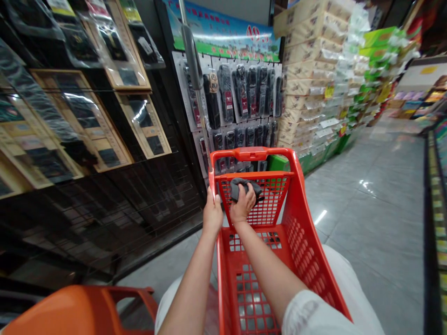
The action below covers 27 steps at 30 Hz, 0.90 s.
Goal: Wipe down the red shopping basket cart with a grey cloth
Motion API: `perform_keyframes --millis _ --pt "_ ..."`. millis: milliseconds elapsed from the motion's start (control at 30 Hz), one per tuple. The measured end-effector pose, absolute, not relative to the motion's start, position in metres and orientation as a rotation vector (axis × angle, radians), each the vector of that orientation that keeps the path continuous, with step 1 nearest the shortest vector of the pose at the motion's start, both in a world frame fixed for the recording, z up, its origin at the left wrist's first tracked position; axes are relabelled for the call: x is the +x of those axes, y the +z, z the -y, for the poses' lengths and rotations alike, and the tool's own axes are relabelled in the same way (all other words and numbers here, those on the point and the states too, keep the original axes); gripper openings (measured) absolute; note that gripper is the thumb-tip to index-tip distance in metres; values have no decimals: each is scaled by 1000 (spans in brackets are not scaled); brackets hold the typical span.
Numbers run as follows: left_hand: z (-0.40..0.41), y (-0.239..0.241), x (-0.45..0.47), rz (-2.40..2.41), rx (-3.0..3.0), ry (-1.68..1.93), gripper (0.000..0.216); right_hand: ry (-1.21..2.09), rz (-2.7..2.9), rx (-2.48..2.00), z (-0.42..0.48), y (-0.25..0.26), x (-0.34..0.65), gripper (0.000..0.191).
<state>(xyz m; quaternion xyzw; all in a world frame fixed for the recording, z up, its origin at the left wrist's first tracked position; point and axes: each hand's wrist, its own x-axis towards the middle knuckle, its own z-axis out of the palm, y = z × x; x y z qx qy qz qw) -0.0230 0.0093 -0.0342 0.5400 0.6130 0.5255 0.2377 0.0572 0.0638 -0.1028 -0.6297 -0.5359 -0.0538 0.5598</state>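
Observation:
A red plastic shopping cart (296, 195) stands in front of me, its mesh basket open at the top. My left hand (212, 213) is closed around the cart's left front corner post. My right hand (242, 204) reaches inside the basket and presses a dark grey cloth (240, 186) against the inner front mesh wall, fingers closed on it. Both forearms stretch out from the bottom of the view.
A dark wire display rack (104, 200) with packaged goods in plastic bags stands at my left. A white pegboard (237, 97) with hanging black items is straight ahead. Stacked boxes (307, 70) line the aisle's far side. Another orange cart part (84, 309) is at lower left. Grey tiled floor (377, 200) extends right.

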Motion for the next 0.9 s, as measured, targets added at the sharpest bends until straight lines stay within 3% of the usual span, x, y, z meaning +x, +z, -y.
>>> perform_keyframes --millis 200,667,767,900 --pt "-12 -39 -25 -1659 1491 1468 56 -217 1834 -1396 -64 -105 53 50" --pt "-10 -32 -22 -1682 1501 1453 55 -247 2399 -1116 -56 -157 117 41" --pt "-13 -33 -21 -1663 1507 1483 55 -250 2289 -1076 -53 -140 118 34" --pt "-16 -35 -20 -1626 1528 1523 53 -307 1691 -1325 -41 -105 104 40"
